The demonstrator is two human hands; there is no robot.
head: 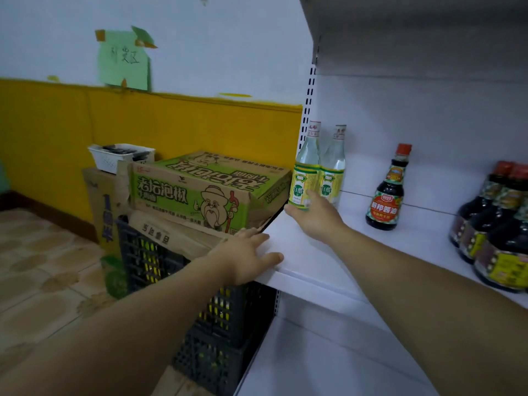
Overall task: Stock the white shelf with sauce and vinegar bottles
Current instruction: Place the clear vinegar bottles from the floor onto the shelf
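Two clear vinegar bottles with yellow-green labels stand upright at the left end of the white shelf (357,252). My right hand (314,215) wraps the base of the nearer vinegar bottle (305,170); the second vinegar bottle (333,167) stands just behind it. My left hand (248,257) lies flat on the shelf's front left corner, fingers spread, holding nothing. A single dark soy sauce bottle (386,192) with a red cap stands mid-shelf. Several more dark sauce bottles (497,224) cluster at the right edge.
Left of the shelf, a green printed cardboard box (205,187) rests on other cartons above stacked black plastic crates (220,324). A white basket (120,157) sits on a carton behind. A lower shelf board (328,361) shows below. Yellow-and-white wall behind.
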